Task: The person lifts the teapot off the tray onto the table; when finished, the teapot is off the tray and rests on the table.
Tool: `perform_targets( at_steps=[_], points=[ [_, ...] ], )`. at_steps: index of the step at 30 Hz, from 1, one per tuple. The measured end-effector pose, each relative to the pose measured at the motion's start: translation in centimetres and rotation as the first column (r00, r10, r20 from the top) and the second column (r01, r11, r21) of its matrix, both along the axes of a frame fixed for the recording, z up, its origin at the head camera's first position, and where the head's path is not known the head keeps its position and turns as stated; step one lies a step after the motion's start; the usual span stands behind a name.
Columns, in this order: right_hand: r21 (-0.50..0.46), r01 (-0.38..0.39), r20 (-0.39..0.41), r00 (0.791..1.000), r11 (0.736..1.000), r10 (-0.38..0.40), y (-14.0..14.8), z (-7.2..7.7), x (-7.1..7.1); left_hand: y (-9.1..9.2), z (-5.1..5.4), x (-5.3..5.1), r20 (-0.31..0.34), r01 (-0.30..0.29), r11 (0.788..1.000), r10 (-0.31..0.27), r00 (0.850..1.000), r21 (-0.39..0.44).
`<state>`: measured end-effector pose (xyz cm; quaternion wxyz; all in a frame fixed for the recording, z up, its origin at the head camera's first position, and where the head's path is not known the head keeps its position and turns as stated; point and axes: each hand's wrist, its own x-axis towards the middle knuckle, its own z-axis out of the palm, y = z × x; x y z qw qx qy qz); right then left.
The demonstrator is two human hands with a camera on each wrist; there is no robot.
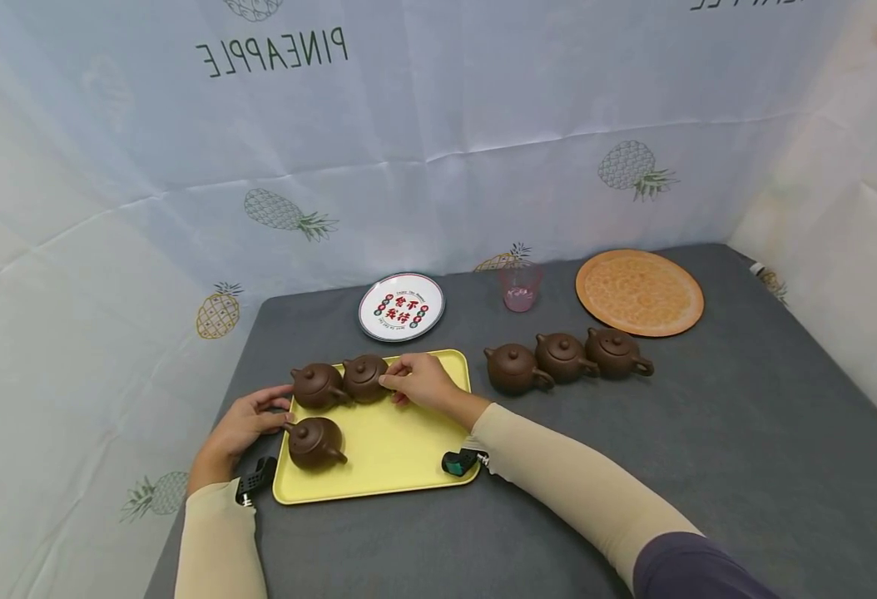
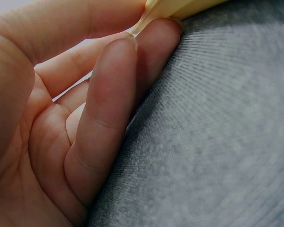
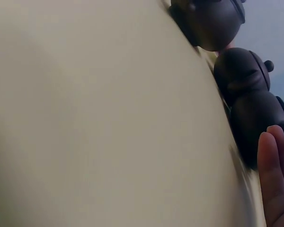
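Note:
A yellow tray (image 1: 393,449) carries 3 brown teapots: one at the back left corner (image 1: 317,386), one beside it (image 1: 364,377), and a front left teapot (image 1: 314,443). My left hand (image 1: 247,424) grips the tray's left rim; the left wrist view shows its fingers (image 2: 106,90) against the yellow edge (image 2: 194,7). With thumb and fingers, my right hand (image 1: 425,383) pinches the back teapot at its right, handle side, mostly covering the handle. In the right wrist view, two fingers (image 3: 270,170) lie near this dark teapot (image 3: 255,123).
Right of the tray, 3 more brown teapots stand in a row, the nearest one (image 1: 512,368) close to its edge. Behind are a white printed plate (image 1: 402,307), a clear pinkish cup (image 1: 520,287) and a round orange-brown mat (image 1: 639,293). Grey cloth (image 1: 558,449) covers the table.

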<state>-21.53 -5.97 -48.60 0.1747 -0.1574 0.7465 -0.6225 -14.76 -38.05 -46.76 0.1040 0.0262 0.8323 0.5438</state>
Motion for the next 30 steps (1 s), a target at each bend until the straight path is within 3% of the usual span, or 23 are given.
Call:
perform_targets(
  at_steps=[10, 16, 21, 30],
  points=[
    [0.037, 0.065, -0.111, 0.992, 0.997, -0.061, -0.5, -0.2, 0.4, -0.1, -0.1, -0.1, 0.005, -0.003, 1.000, 0.003, 1.000, -0.004],
    [0.132, 0.122, -0.214, 0.973, 0.984, -0.091, 0.0, 0.0, 0.4, -1.3, -1.8, -0.7, 0.000, -0.016, 1.000, 0.016, 1.000, -0.005],
    [0.139, 0.134, -0.205, 0.973, 0.981, -0.104, 0.7, 0.4, 0.5, -1.8, -2.7, -0.9, -0.015, -0.019, 1.000, 0.018, 1.000, -0.025],
    [0.109, 0.133, -0.189, 0.976, 0.985, -0.111, 4.3, 2.9, 1.0, -1.5, -2.2, -0.8, 0.011, -0.029, 1.000, 0.029, 1.000, -0.011]
  ],
)
